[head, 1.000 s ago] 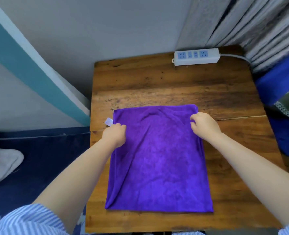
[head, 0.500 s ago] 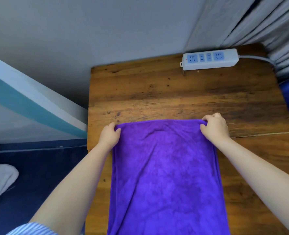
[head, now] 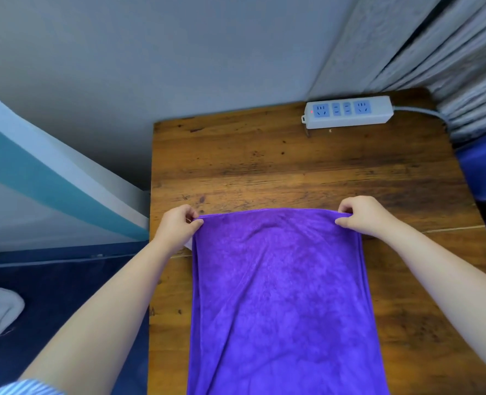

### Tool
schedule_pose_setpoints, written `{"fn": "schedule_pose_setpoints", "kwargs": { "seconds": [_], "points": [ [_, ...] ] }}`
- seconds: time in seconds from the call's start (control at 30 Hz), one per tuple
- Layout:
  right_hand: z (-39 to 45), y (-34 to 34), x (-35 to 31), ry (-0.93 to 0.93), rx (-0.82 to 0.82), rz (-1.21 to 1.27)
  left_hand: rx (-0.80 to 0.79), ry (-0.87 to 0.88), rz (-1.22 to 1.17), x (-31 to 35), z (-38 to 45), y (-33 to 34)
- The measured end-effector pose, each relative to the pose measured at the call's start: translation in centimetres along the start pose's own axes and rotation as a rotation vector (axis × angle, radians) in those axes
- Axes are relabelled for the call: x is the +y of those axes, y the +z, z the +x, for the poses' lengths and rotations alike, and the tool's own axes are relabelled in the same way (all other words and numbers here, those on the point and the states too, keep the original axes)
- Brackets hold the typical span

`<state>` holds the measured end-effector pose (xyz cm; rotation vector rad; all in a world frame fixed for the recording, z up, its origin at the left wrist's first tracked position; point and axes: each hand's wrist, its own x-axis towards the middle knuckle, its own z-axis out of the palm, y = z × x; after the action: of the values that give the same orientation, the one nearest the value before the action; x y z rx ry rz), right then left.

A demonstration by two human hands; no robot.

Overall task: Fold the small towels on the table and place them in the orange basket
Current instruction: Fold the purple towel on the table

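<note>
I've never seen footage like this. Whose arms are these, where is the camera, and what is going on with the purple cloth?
No machine here: a person wears a wide-angle camera on the head, looking forward and down, so you see their own bare arms reaching away from you. The left hand and the right hand each pinch a far corner of a purple towel, which is being folded. The towel lies on a wooden table. At the table's far edge, by the wall, sits a white power strip with blue sockets, its cable running off to the right. The orange basket meant for the towels is not in view.
</note>
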<state>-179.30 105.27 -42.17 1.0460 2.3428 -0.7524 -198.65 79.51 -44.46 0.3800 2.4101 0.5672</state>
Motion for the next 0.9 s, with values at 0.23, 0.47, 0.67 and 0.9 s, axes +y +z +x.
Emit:
{"fn": "schedule_pose_setpoints", "kwargs": {
  "seconds": [0.23, 0.47, 0.67, 0.9],
  "points": [
    [-1.1, -1.9, 0.9, 0.020, 0.006, 0.073, -0.004, 0.024, 0.160, 0.0, -0.4, -0.9],
    [-1.7, -2.7, 1.8, 0.029, 0.019, 0.064, -0.095, 0.164, 0.641, 0.9, -1.4, -1.4],
    [-3.2, -3.8, 1.3, -0.084, 0.136, -0.064, -0.017, 0.129, 0.799, 2.5, -3.5, -2.4],
    [-6.1, -6.3, 0.2, -0.233, 0.247, -0.177, 0.185, 0.092, 0.794, 5.0, -6.7, -6.5]
  ]
}}
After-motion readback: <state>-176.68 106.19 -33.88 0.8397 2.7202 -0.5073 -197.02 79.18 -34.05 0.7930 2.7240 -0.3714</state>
